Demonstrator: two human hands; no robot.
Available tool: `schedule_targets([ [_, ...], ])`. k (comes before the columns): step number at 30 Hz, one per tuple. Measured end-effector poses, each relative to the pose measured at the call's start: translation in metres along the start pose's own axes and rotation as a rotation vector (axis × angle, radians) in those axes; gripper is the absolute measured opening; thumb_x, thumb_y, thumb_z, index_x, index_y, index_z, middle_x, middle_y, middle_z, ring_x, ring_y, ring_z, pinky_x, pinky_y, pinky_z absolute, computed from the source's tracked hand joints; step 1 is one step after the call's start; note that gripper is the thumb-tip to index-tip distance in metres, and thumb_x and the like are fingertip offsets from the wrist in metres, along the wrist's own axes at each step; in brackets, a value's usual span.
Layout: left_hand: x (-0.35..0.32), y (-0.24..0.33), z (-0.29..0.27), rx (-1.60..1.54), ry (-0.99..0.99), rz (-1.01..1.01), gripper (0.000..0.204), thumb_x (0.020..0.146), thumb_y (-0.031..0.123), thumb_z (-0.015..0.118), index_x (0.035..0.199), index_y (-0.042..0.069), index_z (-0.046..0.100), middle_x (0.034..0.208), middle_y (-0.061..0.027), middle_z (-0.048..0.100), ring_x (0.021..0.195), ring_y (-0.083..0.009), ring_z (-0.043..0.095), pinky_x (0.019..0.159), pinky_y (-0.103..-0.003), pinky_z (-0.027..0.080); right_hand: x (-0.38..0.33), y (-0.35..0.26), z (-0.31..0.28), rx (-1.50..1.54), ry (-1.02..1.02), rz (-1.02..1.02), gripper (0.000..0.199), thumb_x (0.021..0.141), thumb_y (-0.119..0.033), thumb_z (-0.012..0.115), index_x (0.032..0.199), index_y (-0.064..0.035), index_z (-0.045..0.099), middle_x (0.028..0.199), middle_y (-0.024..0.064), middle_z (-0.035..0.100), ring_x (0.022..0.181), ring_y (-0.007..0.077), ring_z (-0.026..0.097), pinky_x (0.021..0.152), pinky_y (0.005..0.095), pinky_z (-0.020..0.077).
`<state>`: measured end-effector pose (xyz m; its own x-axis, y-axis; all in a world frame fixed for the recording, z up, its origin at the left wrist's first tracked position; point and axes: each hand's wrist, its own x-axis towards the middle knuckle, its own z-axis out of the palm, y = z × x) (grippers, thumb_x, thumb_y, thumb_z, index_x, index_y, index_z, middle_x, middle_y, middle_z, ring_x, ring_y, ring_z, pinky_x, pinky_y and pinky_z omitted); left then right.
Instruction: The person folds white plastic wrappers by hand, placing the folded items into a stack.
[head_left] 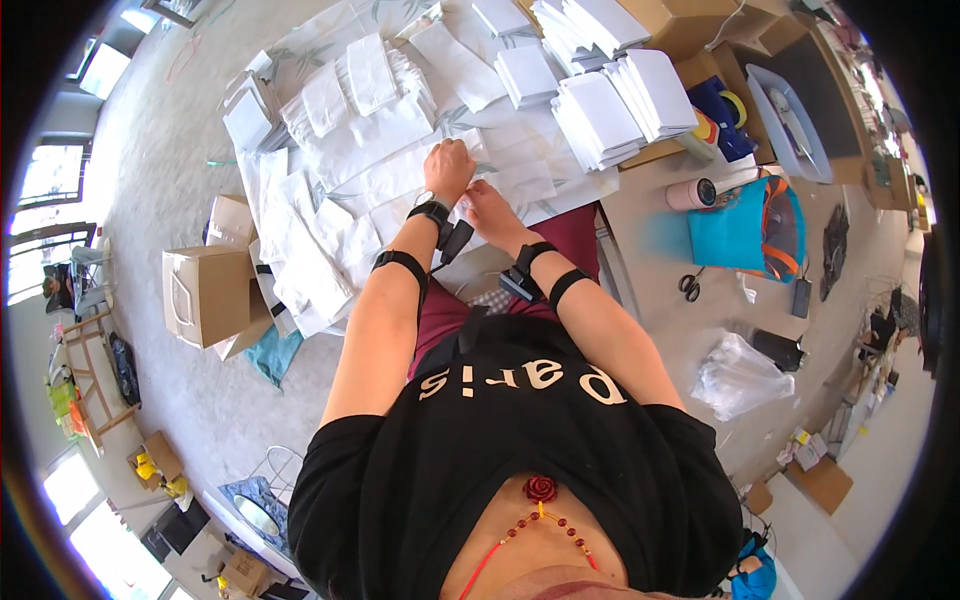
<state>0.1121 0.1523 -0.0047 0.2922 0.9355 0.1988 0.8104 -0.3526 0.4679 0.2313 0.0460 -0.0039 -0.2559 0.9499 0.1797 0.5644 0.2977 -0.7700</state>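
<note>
My left hand (450,172) is closed in a fist over a thin white sheet-like bag (400,178) that lies flat on the table. Close by on its right, my right hand (491,214) has its fingers drawn together at the near edge of the white material. What either hand pinches is too small to make out. Flat white bags (372,75) lie in an overlapping pile beyond my hands. More loose white bags (305,250) spread along the table's left side. Stacks of folded white paper (597,118) stand at the far right of the table.
A cardboard box (207,295) stands left of the table. At right are a blue tote bag (745,232), a pink cup (690,194), black scissors (690,285), tape rolls (733,108), a pale blue bin (790,125) and a clear plastic bag (740,375).
</note>
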Motion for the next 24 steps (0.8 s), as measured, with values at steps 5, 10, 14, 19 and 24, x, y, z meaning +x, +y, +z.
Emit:
schedule_targets([
  [5, -0.004, -0.009, 0.001, -0.08, 0.038, -0.059, 0.017, 0.082, 0.021, 0.067, 0.085, 0.005, 0.068, 0.088, -0.015, 0.069, 0.088, -0.0368, 0.067, 0.08, -0.047, 0.054, 0.0, -0.004, 0.002, 0.024, -0.03, -0.018, 0.031, 0.086, 0.003, 0.06, 0.117, -0.0035, 0.062, 0.117, 0.0197, 0.059, 0.114, 0.0394, 0.058, 0.097, 0.045, 0.0516],
  [10, -0.006, -0.022, -0.002, -0.28, 0.041, -0.156, 0.019, 0.08, 0.022, 0.071, 0.085, 0.003, 0.071, 0.084, -0.0147, 0.071, 0.08, -0.0338, 0.07, 0.076, -0.044, 0.056, 0.002, -0.004, 0.002, -0.032, -0.051, -0.003, 0.032, 0.085, 0.002, 0.062, 0.116, -0.0071, 0.064, 0.114, 0.0187, 0.06, 0.114, 0.0387, 0.059, 0.096, 0.0444, 0.052],
  [14, -0.007, -0.026, -0.01, -0.46, 0.109, -0.227, 0.019, 0.077, 0.021, 0.074, 0.083, 0.004, 0.073, 0.081, -0.0141, 0.072, 0.076, -0.0301, 0.071, 0.074, -0.04, 0.057, 0.003, 0.006, 0.008, -0.069, -0.048, -0.014, 0.031, 0.085, 0.0, 0.062, 0.114, -0.0087, 0.066, 0.111, 0.0179, 0.061, 0.114, 0.0388, 0.059, 0.095, 0.0445, 0.0528],
  [19, -0.013, -0.031, -0.023, -0.604, 0.15, -0.392, 0.019, 0.083, 0.02, 0.074, 0.087, 0.002, 0.076, 0.078, -0.0068, 0.076, 0.072, -0.0149, 0.071, 0.07, -0.03, 0.055, 0.008, 0.007, 0.003, -0.149, -0.053, -0.001, 0.029, 0.085, -0.001, 0.065, 0.113, -0.007, 0.07, 0.107, 0.0187, 0.066, 0.102, 0.0379, 0.065, 0.091, 0.0443, 0.0542],
  [24, -0.024, -0.053, -0.048, -0.855, 0.239, -0.467, 0.015, 0.086, 0.013, 0.072, 0.091, 0.0, 0.076, 0.08, -0.0036, 0.074, 0.072, -0.0092, 0.065, 0.067, -0.026, 0.052, 0.021, -0.029, -0.008, -0.022, 0.168, 0.04, 0.026, 0.09, -0.003, 0.068, 0.115, -0.0038, 0.07, 0.104, 0.0171, 0.071, 0.088, 0.0316, 0.07, 0.08, 0.039, 0.057],
])
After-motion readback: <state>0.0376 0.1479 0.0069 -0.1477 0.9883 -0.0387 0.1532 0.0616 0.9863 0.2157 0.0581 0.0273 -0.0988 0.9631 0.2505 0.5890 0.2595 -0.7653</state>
